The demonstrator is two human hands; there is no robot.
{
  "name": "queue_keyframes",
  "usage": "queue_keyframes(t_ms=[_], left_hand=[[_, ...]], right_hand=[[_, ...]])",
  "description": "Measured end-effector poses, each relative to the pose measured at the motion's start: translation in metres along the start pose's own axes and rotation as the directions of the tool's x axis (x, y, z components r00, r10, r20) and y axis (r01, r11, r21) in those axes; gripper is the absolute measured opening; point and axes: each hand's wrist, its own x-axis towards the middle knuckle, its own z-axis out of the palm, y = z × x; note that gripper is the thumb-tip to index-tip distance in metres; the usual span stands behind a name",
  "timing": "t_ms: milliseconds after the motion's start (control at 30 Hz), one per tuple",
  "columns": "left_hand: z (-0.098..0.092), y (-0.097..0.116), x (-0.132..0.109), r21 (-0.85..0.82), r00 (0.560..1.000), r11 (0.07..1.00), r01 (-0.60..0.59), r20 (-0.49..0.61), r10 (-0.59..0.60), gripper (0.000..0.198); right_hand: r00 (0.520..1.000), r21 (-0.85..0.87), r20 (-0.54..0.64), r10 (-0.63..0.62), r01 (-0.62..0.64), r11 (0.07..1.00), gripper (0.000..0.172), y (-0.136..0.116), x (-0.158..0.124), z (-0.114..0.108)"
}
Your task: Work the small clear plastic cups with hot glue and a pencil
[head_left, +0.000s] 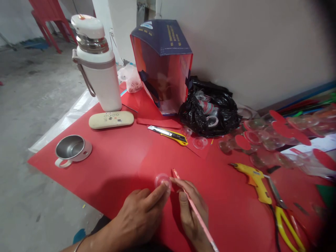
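A small round clear plastic lid [159, 179] lies flat on the red sheet [118, 154] in front of me. My left hand [141, 211] presses it down with the index finger, the other fingers curled. Just right of it, my right hand [187, 213] holds a pink pencil [201, 221], its tip up near the lid's right edge and its shaft slanting down toward me. A fingertip of the right hand is close beside the lid; whether it touches, I cannot tell.
Behind are a yellow utility knife [170, 134], spectacle case [111, 120], steel cup [73, 150], white flask [101, 77] and open dark-blue bag [173, 38]. A black plastic bag [194, 115] holds plastic cups. Rightward lie a glue gun [256, 180], scissors [285, 224] and several cups with red discs.
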Motion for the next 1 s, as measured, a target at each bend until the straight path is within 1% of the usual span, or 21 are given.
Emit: queue_keyframes(t_ms=[167, 300, 400, 533, 633, 767, 800, 867, 933, 1000], left_hand=[[0.000, 0.001, -0.001, 0.005, 1.000, 1.000, 0.016, 0.013, -0.017, 0.041], [0.004, 0.001, -0.002, -0.007, 0.999, 1.000, 0.027, 0.023, -0.026, 0.042], [0.006, 0.001, -0.003, -0.016, 1.000, 1.000, 0.021, 0.008, -0.021, 0.041], [0.005, 0.001, -0.001, 0.012, 1.000, 1.000, 0.021, 0.010, -0.021, 0.042], [0.002, 0.001, 0.000, 0.046, 1.000, 0.999, 0.011, 0.016, -0.012, 0.043], [0.002, 0.002, -0.001, 0.092, 1.000, 0.996, -0.002, 0.015, 0.000, 0.043], [0.002, 0.002, -0.002, 0.104, 1.000, 0.995, -0.002, 0.020, 0.000, 0.043], [0.003, 0.004, -0.002, 0.120, 0.999, 0.993, 0.003, 0.049, -0.009, 0.046], [0.004, 0.006, -0.002, 0.132, 0.994, 0.991, 0.020, 0.101, -0.034, 0.050], [0.005, 0.008, -0.001, 0.139, 0.989, 0.989, 0.041, 0.135, -0.060, 0.054]], right_hand=[[1.000, -0.013, 0.006, -0.005, 0.006, 1.000, 0.028, 0.000, 0.000, 0.000], [0.999, -0.016, -0.011, -0.040, 0.040, 0.999, 0.028, 0.002, -0.001, 0.002], [0.999, -0.023, -0.008, -0.043, 0.043, 0.999, 0.028, 0.003, -0.002, 0.003], [0.999, 0.005, -0.006, -0.042, 0.042, 0.999, 0.027, 0.001, 0.002, -0.001], [1.000, 0.042, 0.010, -0.012, 0.012, 0.999, 0.026, -0.001, 0.012, -0.008], [0.999, 0.112, 0.018, 0.047, -0.049, 0.993, 0.031, -0.008, 0.037, -0.013], [0.998, 0.135, 0.043, 0.053, -0.058, 0.989, 0.033, -0.010, 0.046, -0.013], [0.986, 0.177, 0.158, 0.054, -0.082, 0.981, 0.035, -0.015, 0.063, -0.010], [0.951, 0.204, 0.308, 0.026, -0.092, 0.975, 0.037, -0.020, 0.078, -0.006], [0.910, 0.214, 0.415, -0.001, -0.097, 0.972, 0.040, -0.023, 0.090, -0.001]])
